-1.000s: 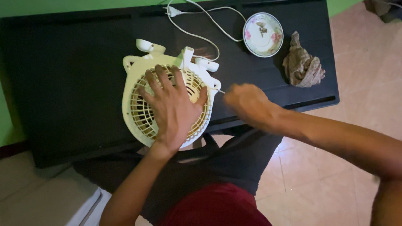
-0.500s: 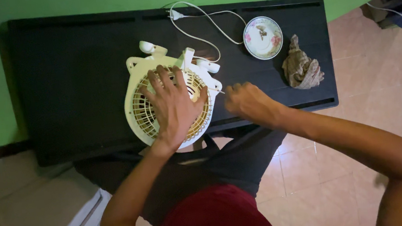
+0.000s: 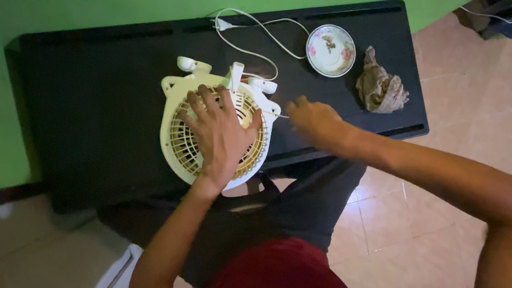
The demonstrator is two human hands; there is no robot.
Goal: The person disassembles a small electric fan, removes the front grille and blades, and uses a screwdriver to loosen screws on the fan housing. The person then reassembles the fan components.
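A small cream table fan [image 3: 181,146] lies face up on a black table [image 3: 88,91], near its front edge. My left hand [image 3: 220,132] is pressed flat on the round grille with its fingers spread. My right hand [image 3: 315,121] is just right of the fan, curled around a thin tool [image 3: 277,115] whose tip points at the fan's right side. The fan's white cord [image 3: 257,28] loops toward the back of the table and ends in a plug.
A small flowered saucer [image 3: 330,50] stands at the back right of the table, with a crumpled brown rag [image 3: 380,88] beside it. A green wall runs behind. Tiled floor lies to the right, and my dark clothing is below the table edge.
Both hands stay almost in place. My right hand has edged slightly up beside the fan, and the view has shifted a little.
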